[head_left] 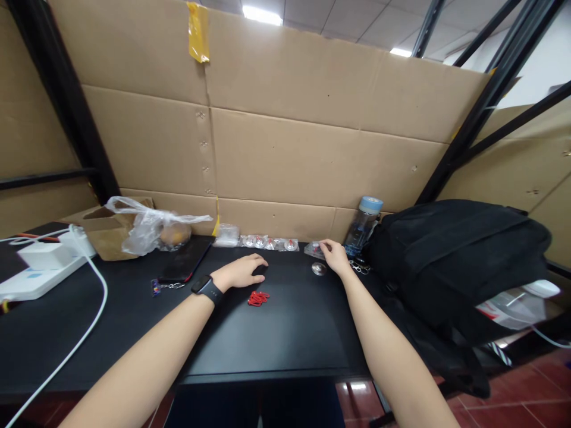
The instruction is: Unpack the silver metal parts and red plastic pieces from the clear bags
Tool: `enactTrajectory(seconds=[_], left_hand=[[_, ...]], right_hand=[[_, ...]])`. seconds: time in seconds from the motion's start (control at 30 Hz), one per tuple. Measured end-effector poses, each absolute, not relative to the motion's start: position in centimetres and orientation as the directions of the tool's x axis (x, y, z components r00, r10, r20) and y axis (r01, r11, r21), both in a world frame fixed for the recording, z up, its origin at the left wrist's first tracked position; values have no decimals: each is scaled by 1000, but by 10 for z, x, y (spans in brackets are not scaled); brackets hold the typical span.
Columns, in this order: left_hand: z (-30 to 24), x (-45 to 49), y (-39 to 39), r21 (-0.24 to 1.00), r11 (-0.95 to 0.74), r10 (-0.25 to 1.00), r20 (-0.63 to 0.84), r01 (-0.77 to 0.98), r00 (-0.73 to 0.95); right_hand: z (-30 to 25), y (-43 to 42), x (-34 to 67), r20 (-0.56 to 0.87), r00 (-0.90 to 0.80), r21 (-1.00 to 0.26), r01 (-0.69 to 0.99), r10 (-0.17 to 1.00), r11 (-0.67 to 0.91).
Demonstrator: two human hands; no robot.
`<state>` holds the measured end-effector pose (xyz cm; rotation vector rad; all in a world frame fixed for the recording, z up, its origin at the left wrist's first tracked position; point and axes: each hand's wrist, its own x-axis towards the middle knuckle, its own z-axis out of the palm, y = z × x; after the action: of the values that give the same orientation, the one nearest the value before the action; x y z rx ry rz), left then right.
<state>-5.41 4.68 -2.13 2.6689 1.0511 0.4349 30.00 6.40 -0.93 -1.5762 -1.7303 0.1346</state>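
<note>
The left hand (241, 273) rests curled on the black counter (289, 333) just beside small red clips (258, 298), grip unclear; the right hand (335, 257) seemingly pinches a small clear plastic packet (314, 249).

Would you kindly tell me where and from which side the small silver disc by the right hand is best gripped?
Probably by its rim, pinched from straight above: the silver disc lies flat on the black table, with no handle. The right hand rests just beside it.
</note>
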Motion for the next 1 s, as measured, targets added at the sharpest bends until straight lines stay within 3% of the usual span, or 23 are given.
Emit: enactTrajectory(seconds=[0.17, 0.3, 0.5, 0.73, 1.0], left_hand=[[-26, -56, 50, 343, -732, 673, 230, 589, 703], [-25, -55, 50, 343, -731, 673, 220, 590, 706], [-23, -54, 49, 324, -732, 673, 208, 599, 710], [-21, -48, 48, 339, -787, 613, 337, 515, 715], [-12, -21, 27, 434, -785, 618, 503, 442, 604]], right_hand=[[-1, 46, 255, 455, -146, -660, 606, 878, 443], [2, 32, 227, 449, -297, -610, 587, 843, 532], [4, 25, 224, 480, -319, -616, 541, 817, 573], [7, 22, 228, 492, -355, -566, 563, 795, 602], [-2, 24, 220, 464, -240, -747, 411, 853, 523]])
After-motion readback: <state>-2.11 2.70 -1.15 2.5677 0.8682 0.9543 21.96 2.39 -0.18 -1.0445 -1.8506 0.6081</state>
